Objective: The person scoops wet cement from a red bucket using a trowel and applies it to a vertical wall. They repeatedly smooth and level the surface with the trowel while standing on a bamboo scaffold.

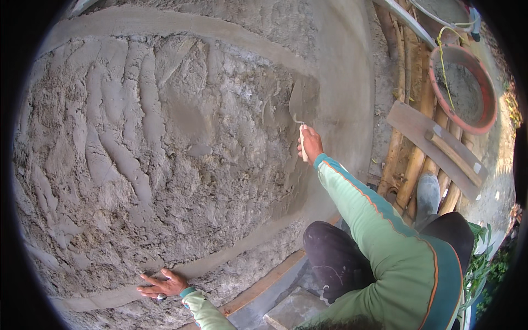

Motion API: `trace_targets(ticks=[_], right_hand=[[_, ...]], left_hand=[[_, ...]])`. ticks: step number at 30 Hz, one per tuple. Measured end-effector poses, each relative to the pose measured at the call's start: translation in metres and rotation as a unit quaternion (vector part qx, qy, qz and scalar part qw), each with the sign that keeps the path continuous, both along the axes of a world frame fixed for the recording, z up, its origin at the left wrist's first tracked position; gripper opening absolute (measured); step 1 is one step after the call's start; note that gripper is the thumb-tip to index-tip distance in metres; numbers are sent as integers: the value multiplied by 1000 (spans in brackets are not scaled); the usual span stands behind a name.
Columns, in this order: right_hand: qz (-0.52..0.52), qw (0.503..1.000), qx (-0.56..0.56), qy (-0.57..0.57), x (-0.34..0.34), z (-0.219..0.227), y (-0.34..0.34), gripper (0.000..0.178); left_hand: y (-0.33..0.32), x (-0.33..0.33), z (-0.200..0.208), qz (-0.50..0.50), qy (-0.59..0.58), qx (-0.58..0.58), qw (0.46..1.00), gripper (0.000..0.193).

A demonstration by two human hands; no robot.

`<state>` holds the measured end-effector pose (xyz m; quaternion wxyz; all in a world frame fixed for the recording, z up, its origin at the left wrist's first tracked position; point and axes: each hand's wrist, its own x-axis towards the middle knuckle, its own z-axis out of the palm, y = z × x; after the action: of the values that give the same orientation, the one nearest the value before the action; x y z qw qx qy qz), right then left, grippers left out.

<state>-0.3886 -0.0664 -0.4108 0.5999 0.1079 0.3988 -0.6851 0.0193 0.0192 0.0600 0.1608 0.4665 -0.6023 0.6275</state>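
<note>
My right hand [311, 143] is closed round the pale handle of a pointing trowel [297, 102]. The trowel's blade lies against wet grey mortar on the wall [220, 159], beside a smooth strip of plaster [344, 82] on the right. Down at the lower left, my left hand [165, 285] rests with fingers spread on a smooth mortar band [214, 257] along the lower part of the wall. It holds nothing. Between my hands the mortar is rough, with thick ridges toward the left.
At the upper right, a round reddish tub [488, 91] holds grey mortar, with a yellow cord over its rim. A wooden float [404, 116] with a bar handle lies across bamboo poles [408, 176]. My grey boot [428, 192] is beside them. Green leaves [481, 264] grow at lower right.
</note>
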Motion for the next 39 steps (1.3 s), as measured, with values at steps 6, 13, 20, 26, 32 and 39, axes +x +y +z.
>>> trace_targets(ticks=[6,13,20,26,32,39], right_hand=[[62,996,12,64,-33,-17,-48,44],[90,995,40,-23,13,-6,-40,39],[46,982,-72,-168,25,38,-22,40],[120,987,-84,58,13,83,-25,41],[133,968,24,210,111,6,20,34],[113,992,-44,-43,99,41,58,37]], left_hand=[[-3,3,-5,12,12,0,1000,83],[-1,-5,-3,8,9,8,1000,86],[-1,4,-2,9,17,4,1000,86],[2,4,-1,16,22,4,1000,86],[-5,-4,-7,2,16,7,1000,84],[6,9,2,25,5,-13,1000,83]])
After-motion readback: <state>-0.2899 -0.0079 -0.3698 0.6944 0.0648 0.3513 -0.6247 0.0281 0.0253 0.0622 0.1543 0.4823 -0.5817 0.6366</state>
